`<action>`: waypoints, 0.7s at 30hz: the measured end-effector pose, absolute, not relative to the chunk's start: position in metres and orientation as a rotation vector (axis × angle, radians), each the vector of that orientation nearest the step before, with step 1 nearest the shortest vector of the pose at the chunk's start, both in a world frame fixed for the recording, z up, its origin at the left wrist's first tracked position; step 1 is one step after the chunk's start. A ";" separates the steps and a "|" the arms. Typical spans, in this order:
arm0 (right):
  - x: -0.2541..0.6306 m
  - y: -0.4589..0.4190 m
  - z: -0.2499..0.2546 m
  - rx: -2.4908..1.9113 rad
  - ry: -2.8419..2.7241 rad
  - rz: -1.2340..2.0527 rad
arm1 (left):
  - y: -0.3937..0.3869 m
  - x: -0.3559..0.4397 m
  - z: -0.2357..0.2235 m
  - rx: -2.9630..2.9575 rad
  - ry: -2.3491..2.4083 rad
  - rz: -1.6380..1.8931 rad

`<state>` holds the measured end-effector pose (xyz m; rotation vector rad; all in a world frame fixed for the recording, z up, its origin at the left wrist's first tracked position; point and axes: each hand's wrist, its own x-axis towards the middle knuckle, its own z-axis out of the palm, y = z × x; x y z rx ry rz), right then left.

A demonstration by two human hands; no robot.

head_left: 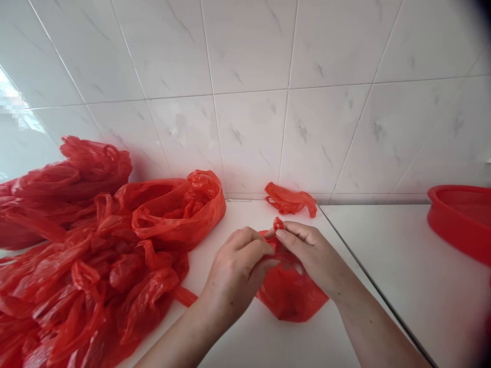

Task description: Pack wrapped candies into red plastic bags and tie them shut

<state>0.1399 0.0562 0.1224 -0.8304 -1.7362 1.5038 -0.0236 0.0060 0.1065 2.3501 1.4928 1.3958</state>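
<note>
In the head view, the left hand and right hand are closing on a red plastic bag, pinching its bunched top just above the white tabletop. The thin film is risking a tear if they pull too hard, and the heaped red bags are risking sliding against the left forearm if bumped.

From my feed, the white counter carries a big heap of red plastic bags on the left, one crumpled red bag at the back (small, that one), and, past a seam, a red mesh sieve.
</note>
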 end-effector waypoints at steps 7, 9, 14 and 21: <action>0.161 0.068 0.120 -0.577 -2.033 1.533 | 0.011 -0.024 0.101 1.704 1.398 1.274; 0.162 0.066 0.123 -0.672 -2.056 1.475 | 0.010 -0.023 0.100 1.619 1.405 1.218; 0.153 0.064 0.119 -1.039 -1.997 1.175 | 0.009 -0.022 0.101 1.588 1.463 1.207; 0.151 0.071 0.108 -1.070 -1.986 1.140 | 0.013 -0.023 0.097 1.815 1.632 1.162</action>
